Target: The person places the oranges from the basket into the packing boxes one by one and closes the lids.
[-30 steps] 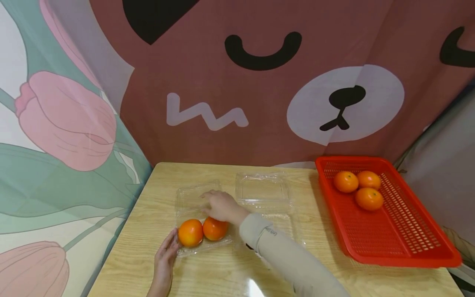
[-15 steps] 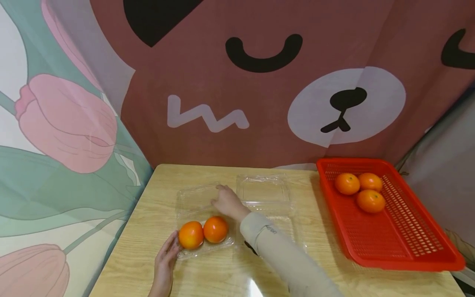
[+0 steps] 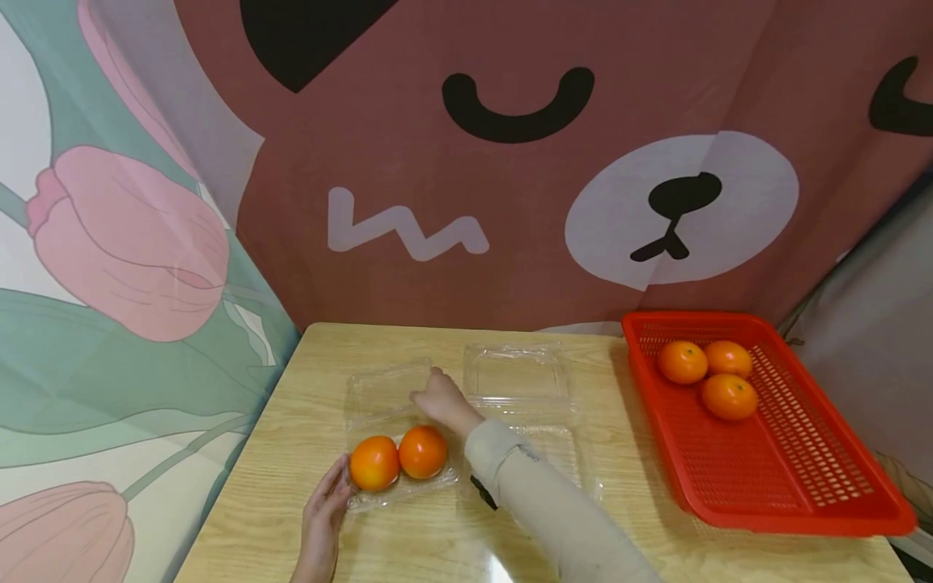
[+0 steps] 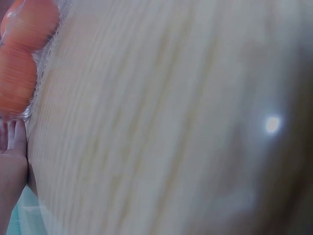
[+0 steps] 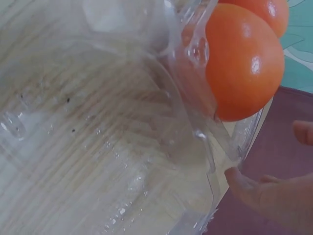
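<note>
Two oranges (image 3: 375,463) sit side by side in the front half of a clear plastic clamshell box (image 3: 408,486), whose lid (image 3: 386,395) lies folded back behind them. My left hand (image 3: 325,506) touches the box's left side beside the left orange, fingers fairly straight. Over the lid's right edge is my right hand (image 3: 446,402), with thumb and index finger apart. In the right wrist view that hand (image 5: 274,193) has a gap between thumb and finger, near the box's edge and the right orange (image 5: 244,63). Whether its fingertips touch the lid I cannot tell.
A second clear clamshell box (image 3: 517,374) lies unfolded to the right, partly under my right forearm. Farther right stands a red plastic basket (image 3: 765,478) with three oranges (image 3: 729,397) at its back. A printed bear curtain (image 3: 408,283) hangs behind the wooden table (image 3: 270,470).
My right hand has moved right, off the area above the right orange, to the lid's right edge. The left hand has stayed at the box's side.
</note>
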The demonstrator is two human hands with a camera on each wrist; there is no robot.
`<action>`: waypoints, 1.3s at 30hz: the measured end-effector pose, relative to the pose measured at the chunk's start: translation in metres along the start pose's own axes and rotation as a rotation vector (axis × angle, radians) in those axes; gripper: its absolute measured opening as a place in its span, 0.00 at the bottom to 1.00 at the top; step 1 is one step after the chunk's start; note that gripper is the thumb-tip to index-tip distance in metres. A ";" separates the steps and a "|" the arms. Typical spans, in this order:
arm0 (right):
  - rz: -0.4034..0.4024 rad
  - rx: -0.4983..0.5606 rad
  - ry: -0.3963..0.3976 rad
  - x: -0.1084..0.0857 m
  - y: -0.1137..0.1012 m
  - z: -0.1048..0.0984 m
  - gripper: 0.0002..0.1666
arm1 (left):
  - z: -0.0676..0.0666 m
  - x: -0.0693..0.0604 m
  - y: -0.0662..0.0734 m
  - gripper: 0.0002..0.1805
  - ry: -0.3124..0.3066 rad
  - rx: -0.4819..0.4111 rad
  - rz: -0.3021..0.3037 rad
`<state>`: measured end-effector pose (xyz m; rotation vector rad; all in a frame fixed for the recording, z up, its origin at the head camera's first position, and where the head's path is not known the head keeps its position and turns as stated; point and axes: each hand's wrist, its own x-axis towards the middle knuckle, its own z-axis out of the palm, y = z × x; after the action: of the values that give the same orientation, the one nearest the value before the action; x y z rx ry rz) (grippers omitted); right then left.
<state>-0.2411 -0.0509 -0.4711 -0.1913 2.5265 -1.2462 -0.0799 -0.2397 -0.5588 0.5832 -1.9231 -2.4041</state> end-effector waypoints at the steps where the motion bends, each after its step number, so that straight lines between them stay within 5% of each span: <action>1: -0.001 0.006 0.012 0.000 0.000 0.001 0.42 | 0.000 0.000 -0.001 0.32 0.002 -0.003 -0.001; 15: -0.077 0.135 0.152 -0.005 0.009 0.003 0.40 | -0.002 -0.002 -0.005 0.34 -0.005 -0.012 0.043; 25: -0.208 0.354 0.084 -0.010 0.022 -0.023 0.27 | -0.001 0.001 -0.003 0.32 0.005 -0.011 0.058; 34: -0.400 0.164 0.116 -0.036 0.027 -0.046 0.16 | 0.002 0.001 -0.005 0.31 0.007 -0.017 0.100; 39: -0.455 -0.001 0.146 -0.059 0.026 -0.054 0.11 | 0.004 0.000 -0.003 0.32 0.031 0.032 0.067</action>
<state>-0.2037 0.0207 -0.4482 -0.7348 2.7000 -1.4646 -0.0802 -0.2352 -0.5613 0.5447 -1.9395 -2.3144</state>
